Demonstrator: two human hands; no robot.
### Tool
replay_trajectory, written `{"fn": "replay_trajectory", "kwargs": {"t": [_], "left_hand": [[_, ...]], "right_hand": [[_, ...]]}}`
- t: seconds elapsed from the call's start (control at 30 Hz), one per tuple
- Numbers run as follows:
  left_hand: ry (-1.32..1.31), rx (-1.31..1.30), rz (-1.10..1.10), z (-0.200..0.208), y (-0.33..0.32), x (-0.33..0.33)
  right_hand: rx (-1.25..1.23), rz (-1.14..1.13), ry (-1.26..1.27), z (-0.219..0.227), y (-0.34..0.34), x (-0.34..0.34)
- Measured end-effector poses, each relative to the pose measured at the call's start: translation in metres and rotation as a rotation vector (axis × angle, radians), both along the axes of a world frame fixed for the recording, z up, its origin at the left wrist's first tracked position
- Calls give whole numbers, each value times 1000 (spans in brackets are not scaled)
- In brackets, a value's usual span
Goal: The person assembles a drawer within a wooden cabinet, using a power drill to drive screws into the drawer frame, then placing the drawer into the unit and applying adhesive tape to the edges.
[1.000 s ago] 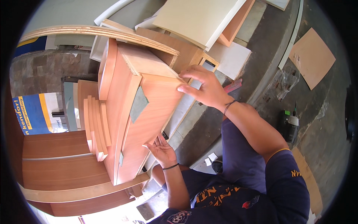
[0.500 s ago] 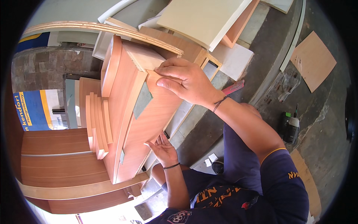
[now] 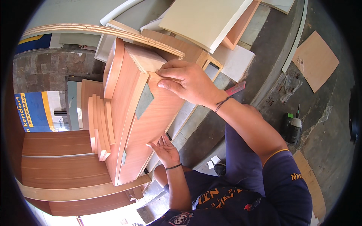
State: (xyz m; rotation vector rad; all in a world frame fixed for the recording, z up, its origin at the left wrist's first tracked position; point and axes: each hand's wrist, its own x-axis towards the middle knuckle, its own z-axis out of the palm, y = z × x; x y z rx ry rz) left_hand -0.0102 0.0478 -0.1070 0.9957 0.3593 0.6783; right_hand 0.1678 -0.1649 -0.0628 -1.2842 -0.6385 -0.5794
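A long wood-grain panel (image 3: 151, 113) stands against the front of a wooden cabinet box (image 3: 141, 56). My right hand (image 3: 192, 83) pinches the panel's upper corner between thumb and fingers. Lower down, my left hand (image 3: 166, 152) is open, palm up, thumb and fingers stretched out at the panel's near edge. Whether it bears any of the panel's weight I cannot tell. A grey-green piece (image 3: 144, 101) shows at the panel's left edge, and a smaller grey-green piece (image 3: 123, 157) sits farther down that edge.
Several stacked wood strips (image 3: 102, 130) lie left of the panel, above brown shelving (image 3: 56, 169). A cordless drill (image 3: 293, 129) stands on the floor at right, near a loose square board (image 3: 316, 62) and clear plastic wrap (image 3: 290, 88). A red tool (image 3: 236, 88) lies beyond my right wrist.
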Motion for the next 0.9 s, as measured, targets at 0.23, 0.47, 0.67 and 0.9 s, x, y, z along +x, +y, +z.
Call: {"fn": "replay_trajectory", "kwargs": {"t": [0.23,0.47,0.67,0.9], "left_hand": [[-40,-51,-46,-2,8,-2],[-10,-46,-36,0,4,-3],[-54,-95,-60,2,1,-4],[-18,-98,-10,3,-2,-3]], "right_hand": [[-29,53,-42,-4,-2,4],[44,43,-9,-4,0,1],[29,19,-8,-6,3,-2],[39,-246,-121,2,4,-13]]}}
